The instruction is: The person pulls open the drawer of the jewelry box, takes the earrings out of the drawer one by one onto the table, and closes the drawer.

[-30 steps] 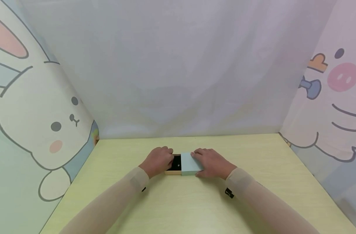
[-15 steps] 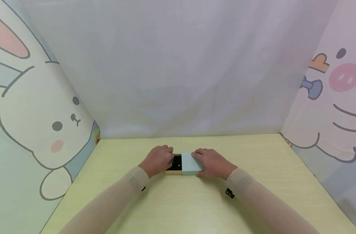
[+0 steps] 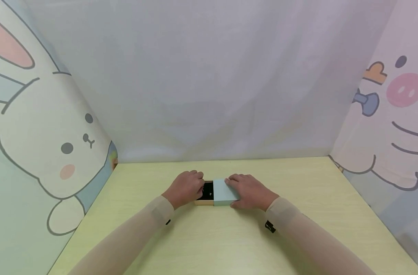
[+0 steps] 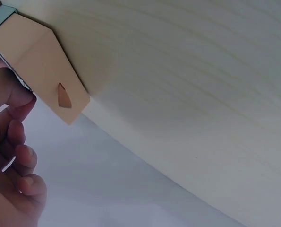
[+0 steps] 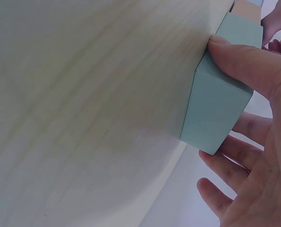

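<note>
A small drawer-style box lies on the table, its light orange tray [image 3: 204, 203] sticking out to the left of a pale green sleeve [image 3: 224, 191]. The tray's black inside carries a tiny pale star-like piece [image 3: 210, 194]. My left hand [image 3: 184, 189] is over the tray's left part with fingers curled; its thumb and forefinger meet at the tray's upper edge. Whether they pinch something there is hidden. In the left wrist view, the tray's end [image 4: 41, 61] shows a small cut-out. My right hand [image 3: 251, 192] grips the sleeve's right part, thumb on the front side, fingers across the top and back.
The box rests on a light wood-grain table [image 3: 209, 244]. Behind it hangs a plain pale curtain [image 3: 209, 84]. Printed cartoon panels stand on both sides, with a rabbit [image 3: 50, 137] at left and a pink-nosed figure [image 3: 401, 122] at right.
</note>
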`<state>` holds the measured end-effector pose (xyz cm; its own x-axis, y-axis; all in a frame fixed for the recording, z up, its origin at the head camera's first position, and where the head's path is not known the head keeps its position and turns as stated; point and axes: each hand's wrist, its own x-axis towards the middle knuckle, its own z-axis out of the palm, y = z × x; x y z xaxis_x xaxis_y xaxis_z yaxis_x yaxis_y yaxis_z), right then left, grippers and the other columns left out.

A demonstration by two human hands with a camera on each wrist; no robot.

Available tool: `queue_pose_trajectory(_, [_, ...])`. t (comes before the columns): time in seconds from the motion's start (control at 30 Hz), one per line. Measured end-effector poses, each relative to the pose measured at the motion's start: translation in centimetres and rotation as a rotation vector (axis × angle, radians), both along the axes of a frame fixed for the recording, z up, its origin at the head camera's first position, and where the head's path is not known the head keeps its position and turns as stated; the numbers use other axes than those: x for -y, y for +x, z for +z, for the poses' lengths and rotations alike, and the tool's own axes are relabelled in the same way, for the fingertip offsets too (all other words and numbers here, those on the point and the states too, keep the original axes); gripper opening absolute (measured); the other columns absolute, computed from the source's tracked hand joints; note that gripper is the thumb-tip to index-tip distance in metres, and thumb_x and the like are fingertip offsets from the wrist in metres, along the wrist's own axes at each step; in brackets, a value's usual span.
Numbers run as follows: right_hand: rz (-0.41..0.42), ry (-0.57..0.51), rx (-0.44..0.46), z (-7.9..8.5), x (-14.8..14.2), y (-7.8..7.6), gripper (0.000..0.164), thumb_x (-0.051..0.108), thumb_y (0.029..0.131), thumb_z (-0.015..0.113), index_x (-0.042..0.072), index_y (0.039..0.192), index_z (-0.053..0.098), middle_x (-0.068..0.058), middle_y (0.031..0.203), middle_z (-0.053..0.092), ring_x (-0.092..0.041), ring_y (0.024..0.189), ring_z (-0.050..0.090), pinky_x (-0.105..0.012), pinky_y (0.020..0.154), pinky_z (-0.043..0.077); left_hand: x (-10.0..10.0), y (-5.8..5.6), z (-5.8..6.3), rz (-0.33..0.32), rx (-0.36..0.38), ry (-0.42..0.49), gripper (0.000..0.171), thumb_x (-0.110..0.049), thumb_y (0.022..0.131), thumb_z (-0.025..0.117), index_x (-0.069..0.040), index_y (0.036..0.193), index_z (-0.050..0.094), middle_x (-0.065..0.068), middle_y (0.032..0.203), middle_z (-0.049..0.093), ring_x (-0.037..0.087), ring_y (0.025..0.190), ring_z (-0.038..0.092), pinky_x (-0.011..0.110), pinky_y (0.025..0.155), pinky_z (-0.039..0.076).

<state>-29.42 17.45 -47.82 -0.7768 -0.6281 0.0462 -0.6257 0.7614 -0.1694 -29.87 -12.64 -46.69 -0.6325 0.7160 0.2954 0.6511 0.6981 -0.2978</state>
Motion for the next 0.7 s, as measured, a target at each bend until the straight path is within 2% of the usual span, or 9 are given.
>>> queue_pose_trajectory(0.33, [0.014,-0.006,-0.016,0.12,0.04,-0.05,0.09,0.04,0.094,0.1,0.003,0.168,0.063,-0.016,0.161,0.07,-0.036,0.142,0.071,-0.059,0.124,0.059,0.25,0.58,0.19,-0.001,0.026,0.033,0.021,-0.015,0.1,0.088,-0.016,0.083,0.076,-0.005,0.083,0.062,0.011,0.07,0.049,0.021,0.063,0.038])
queue_pose_trajectory(0.7, [0.015,-0.005,-0.019,-0.03,0.01,-0.05,0.09,0.039,0.095,0.1,0.003,0.168,0.062,-0.015,0.161,0.07,-0.035,0.141,0.071,-0.059,0.124,0.059,0.83,0.84,0.06,0.006,0.062,0.064,0.016,-0.016,0.106,0.084,-0.013,0.092,0.077,-0.003,0.088,0.064,0.012,0.074,0.054,0.023,0.067,0.051])
